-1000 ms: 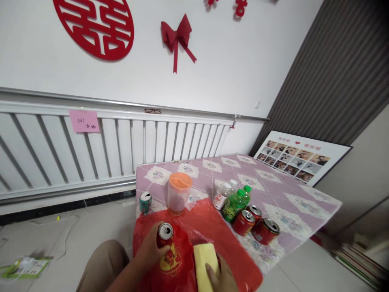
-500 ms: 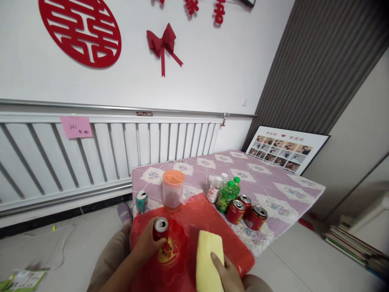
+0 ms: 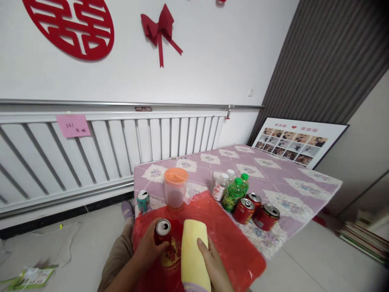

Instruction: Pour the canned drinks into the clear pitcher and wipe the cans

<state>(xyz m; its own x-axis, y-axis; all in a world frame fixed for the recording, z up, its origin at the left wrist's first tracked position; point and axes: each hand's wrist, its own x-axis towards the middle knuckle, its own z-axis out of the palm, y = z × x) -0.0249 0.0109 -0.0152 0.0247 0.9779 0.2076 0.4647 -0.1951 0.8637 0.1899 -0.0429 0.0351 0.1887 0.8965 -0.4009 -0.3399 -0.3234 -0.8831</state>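
Note:
My left hand (image 3: 151, 245) is wrapped round a red drink can (image 3: 163, 230), its opened top facing up, over a red tray (image 3: 174, 255) with a gold print. In my right hand (image 3: 214, 261) is a folded yellow cloth (image 3: 194, 251), with the thumb pressed on its side. The cloth is close to the can's right side, with a small gap between them, and covers part of the tray. Under the tray lies a red plastic sheet (image 3: 234, 247) on the table.
A teal can (image 3: 142, 201) and an orange-lidded pitcher (image 3: 175, 188) stand behind my left hand. Further right are green bottles (image 3: 232, 195), white-capped bottles (image 3: 219, 189) and several red cans (image 3: 244, 211). A patterned tablecloth (image 3: 209, 159) reaches back to the radiator (image 3: 158, 140).
My right hand has brought the yellow cloth leftward, closer to the can. My left hand still holds the can. The view has shifted slightly.

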